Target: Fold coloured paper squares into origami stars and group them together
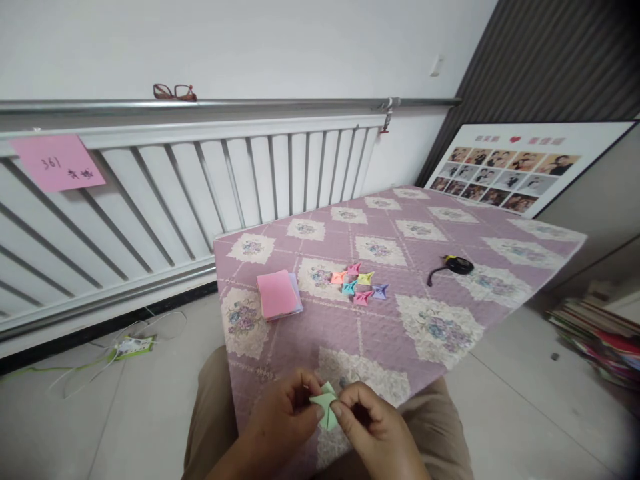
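Observation:
A small piece of folded light green paper (327,408) is held between my two hands above the near edge of the table. My left hand (287,413) pinches its left side between thumb and fingers. On its right side my right hand (373,423) grips it the same way, the thumb lying over the folds. Beyond the hands sits a stack of square paper (278,295), pink on top. To the right of that stack are several small folded paper figures (350,288) in pink, orange, yellow, blue and purple.
A purple flowered cloth (320,340) covers the table. A black and yellow tape measure (457,265) lies on its right part. Behind is a white radiator (280,173) with a pink note (59,163); glasses (175,92) rest on the pipe. A photo board (520,163) leans at the back right.

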`<state>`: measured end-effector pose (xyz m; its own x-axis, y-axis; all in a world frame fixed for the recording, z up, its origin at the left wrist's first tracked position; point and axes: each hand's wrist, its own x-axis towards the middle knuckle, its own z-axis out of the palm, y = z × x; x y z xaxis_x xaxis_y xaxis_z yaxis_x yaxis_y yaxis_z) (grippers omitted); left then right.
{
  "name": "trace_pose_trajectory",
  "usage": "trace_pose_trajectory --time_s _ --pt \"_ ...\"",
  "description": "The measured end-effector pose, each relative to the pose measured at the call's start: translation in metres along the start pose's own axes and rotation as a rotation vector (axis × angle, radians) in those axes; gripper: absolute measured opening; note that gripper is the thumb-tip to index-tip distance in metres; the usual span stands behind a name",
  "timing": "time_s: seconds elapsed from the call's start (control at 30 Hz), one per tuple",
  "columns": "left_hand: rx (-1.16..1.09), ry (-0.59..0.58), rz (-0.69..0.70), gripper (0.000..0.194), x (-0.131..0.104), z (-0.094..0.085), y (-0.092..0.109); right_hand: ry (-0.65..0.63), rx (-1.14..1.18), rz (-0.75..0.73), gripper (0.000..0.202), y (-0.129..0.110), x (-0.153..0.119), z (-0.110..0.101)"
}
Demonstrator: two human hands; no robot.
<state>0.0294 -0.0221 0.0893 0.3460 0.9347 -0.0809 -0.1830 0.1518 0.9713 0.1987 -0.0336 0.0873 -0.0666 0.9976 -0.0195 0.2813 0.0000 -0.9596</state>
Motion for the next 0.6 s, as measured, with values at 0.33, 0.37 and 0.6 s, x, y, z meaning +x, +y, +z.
trace_pose_trajectory --time_s 0.33,0.37,0.6 --pt "-0.051 0.091 0.017 0.036 0.0 0.008 -0.008 -0.091 0.179 0.033 0.027 0.004 -0.001 -0.002" --pt "-0.051 0.096 0.006 0.036 0.0 0.009 -0.008 -0.081 0.18 0.034 0.028 0.005 -0.002 -0.002" --pt "0.122 0.007 -0.112 0.018 -0.003 0.007 -0.015 -0.033 0.217 0.052 0.029 0.004 -0.003 0.0"
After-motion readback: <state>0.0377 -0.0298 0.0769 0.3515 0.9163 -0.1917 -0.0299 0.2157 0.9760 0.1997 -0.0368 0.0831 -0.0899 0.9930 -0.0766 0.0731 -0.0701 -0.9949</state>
